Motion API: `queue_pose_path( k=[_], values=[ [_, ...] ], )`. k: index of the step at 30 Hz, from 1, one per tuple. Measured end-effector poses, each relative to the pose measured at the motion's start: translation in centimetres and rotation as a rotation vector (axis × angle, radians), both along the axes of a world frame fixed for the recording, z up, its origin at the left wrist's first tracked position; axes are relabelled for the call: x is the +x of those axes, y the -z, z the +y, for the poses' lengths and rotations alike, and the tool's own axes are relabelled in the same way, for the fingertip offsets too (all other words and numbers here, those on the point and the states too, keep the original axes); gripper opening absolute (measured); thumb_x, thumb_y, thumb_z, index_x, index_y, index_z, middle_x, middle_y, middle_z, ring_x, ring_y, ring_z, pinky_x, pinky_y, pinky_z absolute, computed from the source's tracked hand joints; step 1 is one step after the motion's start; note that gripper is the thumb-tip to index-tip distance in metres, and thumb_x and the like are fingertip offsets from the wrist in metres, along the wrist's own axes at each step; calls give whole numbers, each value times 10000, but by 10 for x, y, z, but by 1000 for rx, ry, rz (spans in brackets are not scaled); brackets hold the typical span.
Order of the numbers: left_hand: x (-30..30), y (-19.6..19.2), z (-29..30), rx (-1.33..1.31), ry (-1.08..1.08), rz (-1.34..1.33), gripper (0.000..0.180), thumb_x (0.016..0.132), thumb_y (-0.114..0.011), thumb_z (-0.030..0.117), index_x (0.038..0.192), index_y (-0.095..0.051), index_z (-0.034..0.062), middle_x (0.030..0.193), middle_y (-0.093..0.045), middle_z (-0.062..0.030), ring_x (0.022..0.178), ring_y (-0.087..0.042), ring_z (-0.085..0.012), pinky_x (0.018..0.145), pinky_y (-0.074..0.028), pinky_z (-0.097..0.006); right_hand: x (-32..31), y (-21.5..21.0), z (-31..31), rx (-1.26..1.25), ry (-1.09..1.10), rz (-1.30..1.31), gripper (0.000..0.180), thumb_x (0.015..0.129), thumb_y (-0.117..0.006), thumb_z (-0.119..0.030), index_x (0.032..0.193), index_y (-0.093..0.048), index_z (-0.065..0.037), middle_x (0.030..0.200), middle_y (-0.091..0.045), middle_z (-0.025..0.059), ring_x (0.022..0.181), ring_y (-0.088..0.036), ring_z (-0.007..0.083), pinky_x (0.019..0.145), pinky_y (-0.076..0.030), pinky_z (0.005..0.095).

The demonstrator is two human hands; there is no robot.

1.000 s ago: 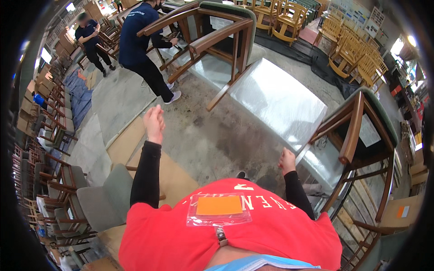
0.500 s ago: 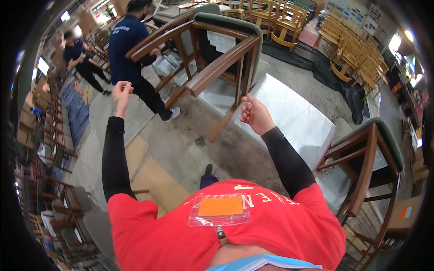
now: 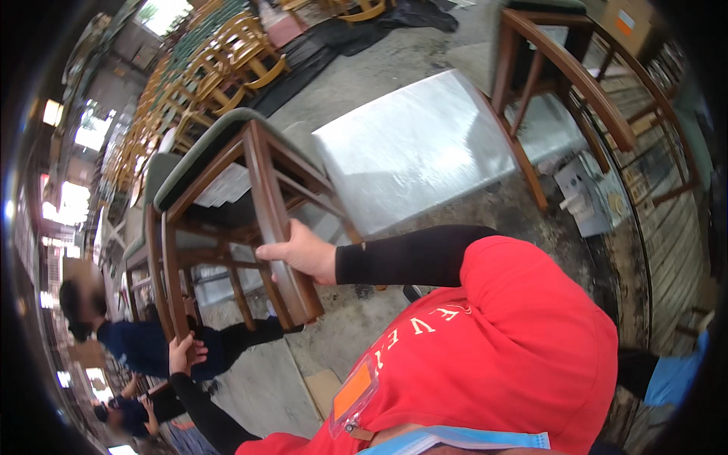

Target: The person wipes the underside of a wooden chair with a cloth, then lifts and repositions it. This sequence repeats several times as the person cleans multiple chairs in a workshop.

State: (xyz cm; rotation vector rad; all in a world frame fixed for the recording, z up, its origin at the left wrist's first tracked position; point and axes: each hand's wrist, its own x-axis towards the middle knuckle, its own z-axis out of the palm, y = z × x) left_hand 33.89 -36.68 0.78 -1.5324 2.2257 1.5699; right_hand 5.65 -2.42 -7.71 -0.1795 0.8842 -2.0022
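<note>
A brown wooden chair [image 3: 267, 208] with grey-green upholstery is tipped over in front of me, its frame pointing my way. My right hand [image 3: 305, 252] is wrapped round one thick wooden bar of it. Lower and further left, my left hand [image 3: 186, 354] grips another bar of the same chair. Pale sheets show on its dark underside. Close beyond it is another grey-green chair back [image 3: 157, 176]. A seat wrapped in clear plastic [image 3: 413, 144] lies to the right of the chair.
Another overturned wooden chair [image 3: 523, 80] stands at the far right, near a grey box-like object [image 3: 582, 193]. Rows of yellow wooden chairs [image 3: 220, 68] fill the far left beside black sheeting [image 3: 299, 72]. A person in dark blue [image 3: 144, 345] is close at left, another further behind.
Both hands, free before, have closed on the tipped chair. My view has turned to the right, so the chair and the people appear further left.
</note>
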Motion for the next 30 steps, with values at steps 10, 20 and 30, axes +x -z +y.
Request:
queue_pose_path(
  k=[10,20,30],
  values=[
    [-2,27,119,-10,-102,258,331,784,-624,96,1091,-570,-15,703,-577,-64,471,-556,-166,396,-413,-285,-89,-10,121,79,-85,66,507,836,-773,-164,1180,-432,-16,903,-584,115,638,-635,213,569,-568,381],
    [-124,28,319,34,50,312,199,811,-644,104,967,-573,4,718,-584,-71,484,-560,-158,414,-404,-277,-175,-6,352,184,-2,120,361,909,-683,-287,1146,-550,-50,808,-619,34,599,-600,98,510,-514,270],
    [-243,22,363,88,214,342,148,867,-659,155,895,-597,23,718,-603,-47,511,-582,-131,433,-409,-265,-238,-3,443,68,190,196,392,946,-602,-298,1165,-547,23,830,-592,48,608,-599,77,499,-520,224]
  ],
)
